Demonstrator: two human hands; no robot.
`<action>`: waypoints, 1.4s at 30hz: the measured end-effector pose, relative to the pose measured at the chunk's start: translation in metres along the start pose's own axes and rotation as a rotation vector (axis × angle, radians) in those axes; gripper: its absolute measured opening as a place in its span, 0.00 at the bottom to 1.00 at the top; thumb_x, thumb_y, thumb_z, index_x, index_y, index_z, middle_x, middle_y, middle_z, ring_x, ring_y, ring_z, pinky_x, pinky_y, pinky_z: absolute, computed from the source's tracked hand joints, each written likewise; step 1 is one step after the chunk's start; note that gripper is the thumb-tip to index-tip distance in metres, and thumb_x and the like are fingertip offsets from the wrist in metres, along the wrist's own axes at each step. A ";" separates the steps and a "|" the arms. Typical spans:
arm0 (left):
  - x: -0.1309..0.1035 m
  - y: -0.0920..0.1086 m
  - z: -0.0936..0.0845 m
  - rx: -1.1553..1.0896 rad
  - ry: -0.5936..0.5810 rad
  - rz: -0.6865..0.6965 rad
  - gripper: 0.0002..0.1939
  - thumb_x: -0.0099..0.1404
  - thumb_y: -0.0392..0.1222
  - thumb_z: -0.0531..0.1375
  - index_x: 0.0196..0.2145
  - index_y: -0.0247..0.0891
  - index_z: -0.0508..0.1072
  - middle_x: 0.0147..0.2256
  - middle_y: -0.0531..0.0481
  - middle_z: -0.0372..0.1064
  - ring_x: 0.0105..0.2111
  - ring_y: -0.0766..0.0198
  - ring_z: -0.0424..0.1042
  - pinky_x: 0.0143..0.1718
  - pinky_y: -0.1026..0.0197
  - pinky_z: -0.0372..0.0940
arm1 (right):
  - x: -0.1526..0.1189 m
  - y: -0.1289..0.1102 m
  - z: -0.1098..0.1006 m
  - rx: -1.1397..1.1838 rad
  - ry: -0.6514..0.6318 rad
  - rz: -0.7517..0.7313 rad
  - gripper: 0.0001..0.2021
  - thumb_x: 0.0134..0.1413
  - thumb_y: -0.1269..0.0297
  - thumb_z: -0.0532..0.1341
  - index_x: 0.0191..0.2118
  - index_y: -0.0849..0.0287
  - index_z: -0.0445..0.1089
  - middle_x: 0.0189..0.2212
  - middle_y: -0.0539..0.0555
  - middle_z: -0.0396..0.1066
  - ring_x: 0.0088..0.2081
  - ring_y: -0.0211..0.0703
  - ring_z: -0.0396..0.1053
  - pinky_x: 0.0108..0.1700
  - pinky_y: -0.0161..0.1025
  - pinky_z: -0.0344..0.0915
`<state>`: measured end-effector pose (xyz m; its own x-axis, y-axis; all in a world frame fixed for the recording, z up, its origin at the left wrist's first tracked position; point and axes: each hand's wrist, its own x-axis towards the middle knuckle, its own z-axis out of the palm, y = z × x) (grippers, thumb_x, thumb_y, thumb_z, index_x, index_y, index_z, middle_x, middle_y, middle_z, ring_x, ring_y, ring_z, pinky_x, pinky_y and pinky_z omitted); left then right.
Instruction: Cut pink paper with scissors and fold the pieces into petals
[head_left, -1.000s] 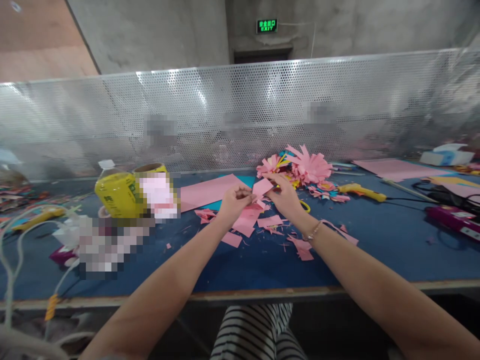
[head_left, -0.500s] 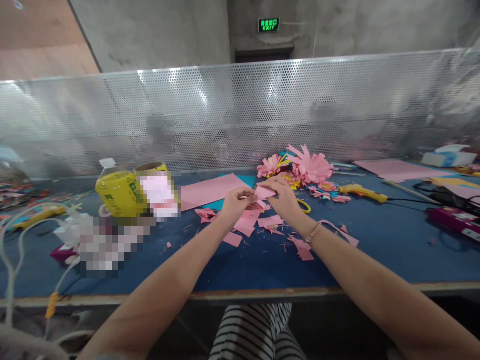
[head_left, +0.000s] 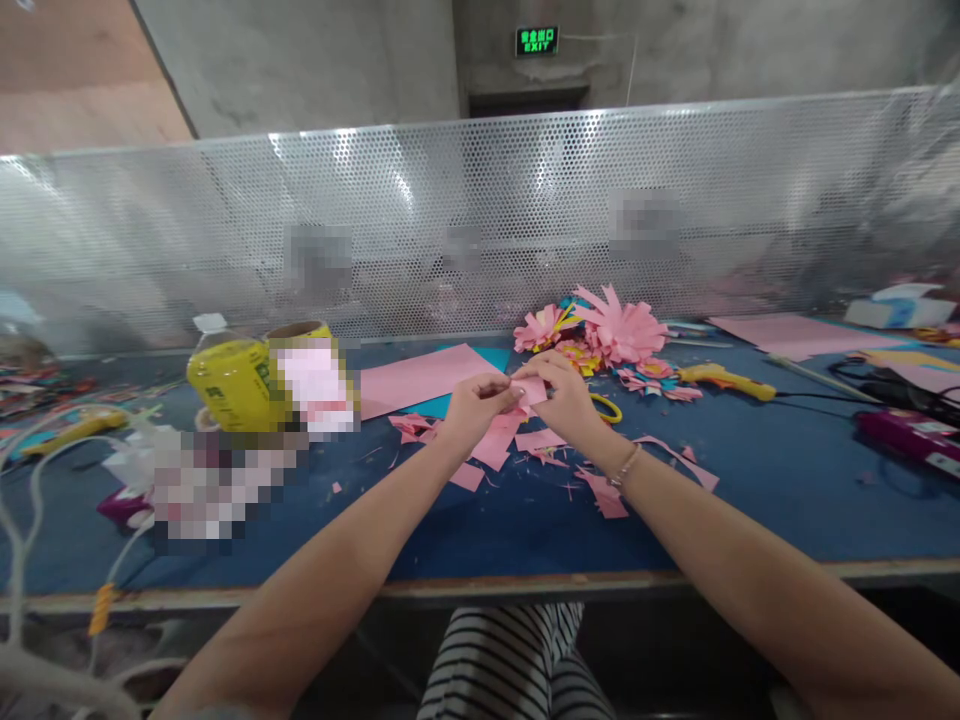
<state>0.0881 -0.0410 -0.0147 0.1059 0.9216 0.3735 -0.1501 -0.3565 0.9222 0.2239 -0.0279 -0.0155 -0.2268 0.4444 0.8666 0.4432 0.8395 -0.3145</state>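
Note:
Between my two hands is a small piece of pink paper (head_left: 534,391), held just above the table. My left hand (head_left: 478,405) pinches its left side between thumb and fingers. On the other side, my right hand (head_left: 563,397) grips the right edge, its fingers curled over the top. Below them lie loose pink paper scraps (head_left: 495,444) and thin trimmings. Just right of my right hand is a yellow scissors handle (head_left: 606,408), the rest of it hidden. Behind it sit pink paper flowers (head_left: 621,328) with yellow and blue parts.
A pink sheet (head_left: 420,378) lies over blue paper behind my left hand. Leftward stand a yellow-labelled bottle (head_left: 236,385) and a cardboard roll (head_left: 300,330). A yellow glue gun (head_left: 727,381) with a cord lies at right. A perforated metal screen (head_left: 420,230) edges the table's back.
My left hand has shifted slightly right, its thumb now pressing over the pink paper. The paper has tilted between the fingers. My right hand stays nearly in place.

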 end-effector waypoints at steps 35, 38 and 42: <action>0.003 0.000 -0.007 -0.011 -0.062 -0.029 0.10 0.44 0.42 0.62 0.23 0.33 0.72 0.18 0.55 0.62 0.19 0.74 0.59 0.25 0.66 0.59 | 0.004 0.007 0.003 0.275 -0.016 0.279 0.06 0.40 0.73 0.55 0.27 0.60 0.69 0.25 0.51 0.68 0.25 0.36 0.63 0.30 0.36 0.60; 0.004 -0.002 -0.007 -0.043 -0.072 -0.047 0.10 0.44 0.42 0.62 0.23 0.32 0.71 0.19 0.54 0.63 0.21 0.73 0.60 0.27 0.65 0.59 | 0.004 0.008 0.002 0.214 0.006 0.256 0.08 0.42 0.74 0.54 0.28 0.59 0.69 0.26 0.52 0.69 0.26 0.36 0.63 0.31 0.36 0.60; 0.006 -0.006 -0.008 -0.019 -0.058 -0.036 0.10 0.44 0.43 0.62 0.22 0.32 0.71 0.19 0.54 0.63 0.21 0.72 0.61 0.28 0.64 0.60 | 0.006 0.007 -0.001 0.119 0.039 0.151 0.10 0.41 0.76 0.53 0.27 0.59 0.69 0.27 0.52 0.68 0.29 0.37 0.64 0.32 0.36 0.59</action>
<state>0.0813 -0.0317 -0.0183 0.1684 0.9229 0.3462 -0.1641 -0.3201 0.9331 0.2267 -0.0193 -0.0121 -0.1311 0.5574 0.8198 0.3632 0.7965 -0.4834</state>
